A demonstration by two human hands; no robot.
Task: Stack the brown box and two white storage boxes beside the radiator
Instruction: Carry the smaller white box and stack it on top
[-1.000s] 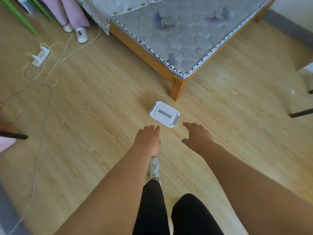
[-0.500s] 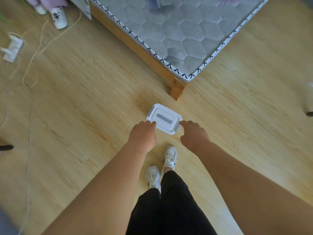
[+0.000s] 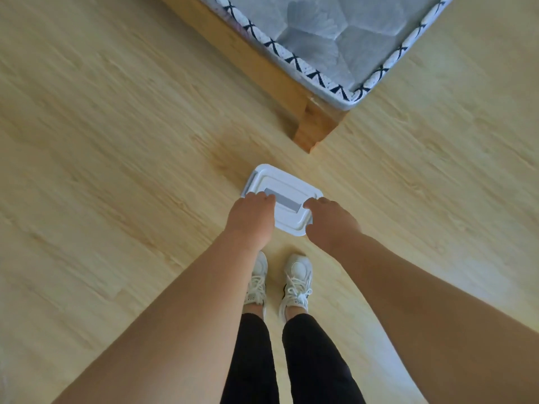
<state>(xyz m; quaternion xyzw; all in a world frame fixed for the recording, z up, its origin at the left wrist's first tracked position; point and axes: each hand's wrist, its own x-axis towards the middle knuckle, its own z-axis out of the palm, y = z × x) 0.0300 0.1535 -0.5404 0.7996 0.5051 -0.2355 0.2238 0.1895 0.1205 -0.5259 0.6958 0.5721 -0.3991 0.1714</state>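
White storage box (image 3: 287,186): on plank floor (image 3: 116,170), just near of bed leg (image 3: 316,126). Long axis diagonal, far-left to near-right. Smooth rounded-rectangle plastic lid. Left grip (image 3: 250,218), right grip (image 3: 331,221) touch opposite ends; clamping cannot be told.

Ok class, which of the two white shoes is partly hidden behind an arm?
The left shoe: the left forearm overlaps its outer side, whereas the right shoe shows whole, with neither arm across it.

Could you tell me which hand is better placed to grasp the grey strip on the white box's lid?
Probably left: the left hand lies over the white plastic lidded box beside its grey strip; the right hand reaches only its right end.
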